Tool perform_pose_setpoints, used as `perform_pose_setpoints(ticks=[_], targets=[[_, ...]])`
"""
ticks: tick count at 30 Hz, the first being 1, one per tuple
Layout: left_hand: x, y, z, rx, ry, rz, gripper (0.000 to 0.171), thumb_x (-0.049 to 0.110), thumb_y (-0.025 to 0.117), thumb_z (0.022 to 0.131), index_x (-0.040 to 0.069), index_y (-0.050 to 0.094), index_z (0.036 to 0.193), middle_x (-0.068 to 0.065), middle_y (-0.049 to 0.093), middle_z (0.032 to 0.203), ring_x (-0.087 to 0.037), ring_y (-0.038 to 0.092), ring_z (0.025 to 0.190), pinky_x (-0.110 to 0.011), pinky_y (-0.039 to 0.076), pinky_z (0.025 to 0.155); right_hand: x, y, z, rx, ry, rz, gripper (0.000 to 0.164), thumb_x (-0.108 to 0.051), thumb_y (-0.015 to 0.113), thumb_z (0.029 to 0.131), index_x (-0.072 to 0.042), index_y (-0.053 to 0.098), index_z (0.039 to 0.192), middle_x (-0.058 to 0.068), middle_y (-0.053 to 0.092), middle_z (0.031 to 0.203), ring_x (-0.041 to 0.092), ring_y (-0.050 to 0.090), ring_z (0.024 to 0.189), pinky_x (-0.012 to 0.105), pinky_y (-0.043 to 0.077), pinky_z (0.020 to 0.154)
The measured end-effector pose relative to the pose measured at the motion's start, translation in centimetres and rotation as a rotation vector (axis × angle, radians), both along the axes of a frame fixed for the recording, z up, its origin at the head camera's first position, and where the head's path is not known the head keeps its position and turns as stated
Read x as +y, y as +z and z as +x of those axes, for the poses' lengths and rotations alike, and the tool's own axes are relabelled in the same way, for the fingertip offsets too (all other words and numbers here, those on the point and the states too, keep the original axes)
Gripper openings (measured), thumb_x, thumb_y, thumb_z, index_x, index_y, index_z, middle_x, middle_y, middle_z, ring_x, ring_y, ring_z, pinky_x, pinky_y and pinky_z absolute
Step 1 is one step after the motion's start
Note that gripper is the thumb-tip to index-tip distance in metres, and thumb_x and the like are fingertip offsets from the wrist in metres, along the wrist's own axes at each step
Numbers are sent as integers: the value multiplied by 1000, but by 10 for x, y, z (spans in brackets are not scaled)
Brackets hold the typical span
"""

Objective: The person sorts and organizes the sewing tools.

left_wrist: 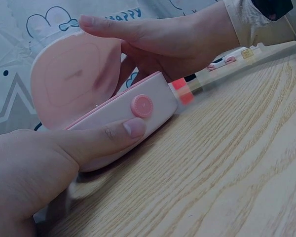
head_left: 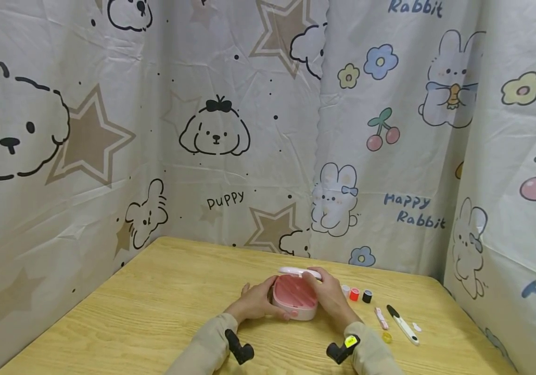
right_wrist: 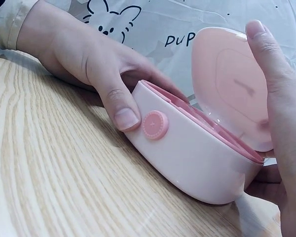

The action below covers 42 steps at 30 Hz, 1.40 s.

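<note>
The hinged-lid case (head_left: 306, 313) sits on the worktop (head_left: 179, 291), inboard of the far edge. Left hand (head_left: 256, 302) grips its side; right hand (head_left: 334, 298) curls round the raised lid (right_wrist: 232, 79). Early release may drop the lid; rightward slip may topple the thread spools (head_left: 354, 295). Right fingertips, thumb excepted: hidden. Interior (head_left: 293, 291): indistinct.

The box (head_left: 305, 314) sits on the bench (head_left: 179, 281) between left grip (head_left: 257, 301) and right grip (head_left: 334, 298), its lid (right_wrist: 227, 74) at the back. To its right stand three spools (head_left: 354, 295); before them lies a bundle (head_left: 381, 318), with a disc (head_left: 387, 337) in front and a tool (head_left: 404, 325) to the right. A curtain (head_left: 258, 172) hangs behind.
</note>
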<state>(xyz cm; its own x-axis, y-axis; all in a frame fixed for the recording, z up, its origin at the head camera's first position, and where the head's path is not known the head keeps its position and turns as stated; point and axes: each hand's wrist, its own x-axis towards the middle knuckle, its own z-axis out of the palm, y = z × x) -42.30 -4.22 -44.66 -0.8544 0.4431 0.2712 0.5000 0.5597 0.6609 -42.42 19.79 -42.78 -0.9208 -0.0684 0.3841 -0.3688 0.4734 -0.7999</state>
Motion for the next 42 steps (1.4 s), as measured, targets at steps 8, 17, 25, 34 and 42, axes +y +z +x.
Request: perform_pose_setpoints(ticks=[8, 17, 25, 34, 42], targets=[[2, -1, -1, -16, 5, -14, 110, 59, 91, 70, 13, 42, 156, -3, 52, 153, -31, 47, 139, -74, 4, 114, -2, 1, 0, -54, -30, -47, 61, -62, 58, 99, -10, 67, 130, 8, 71, 119, 24, 66, 108, 48, 52, 100], [1, -2, 3, -10, 15, -7, 110, 57, 92, 70, 10, 42, 156, -5, 53, 152, -31, 48, 138, -75, 5, 114, -8, 3, -1, -121, -63, -129, 74, -73, 58, 93, -6, 69, 123, 10, 70, 113, 23, 64, 99, 38, 56, 89], [2, 0, 3, -12, 16, -8, 110, 57, 92, 70, 10, 41, 156, -6, 52, 153, -32, 47, 139, -75, 5, 113, -11, 9, -1, -198, -112, -149, 91, -86, 52, 85, -7, 68, 125, 11, 68, 119, 25, 62, 106, 44, 52, 97], [0, -5, -2, -2, 19, 2, 110, 61, 92, 68, 15, 42, 156, 0, 52, 153, -29, 48, 138, -76, 4, 113, -17, 13, -5, -173, -129, -155, 97, -86, 47, 87, -3, 67, 133, 17, 68, 127, 30, 65, 113, 45, 55, 96], [2, -3, -2, -11, 23, -10, 112, 62, 91, 69, 15, 41, 157, -2, 51, 155, -30, 46, 140, -75, 3, 113, -18, 18, -9, -203, -177, -140, 111, -90, 42, 86, 2, 54, 147, 26, 60, 138, 43, 56, 127, 56, 47, 105]])
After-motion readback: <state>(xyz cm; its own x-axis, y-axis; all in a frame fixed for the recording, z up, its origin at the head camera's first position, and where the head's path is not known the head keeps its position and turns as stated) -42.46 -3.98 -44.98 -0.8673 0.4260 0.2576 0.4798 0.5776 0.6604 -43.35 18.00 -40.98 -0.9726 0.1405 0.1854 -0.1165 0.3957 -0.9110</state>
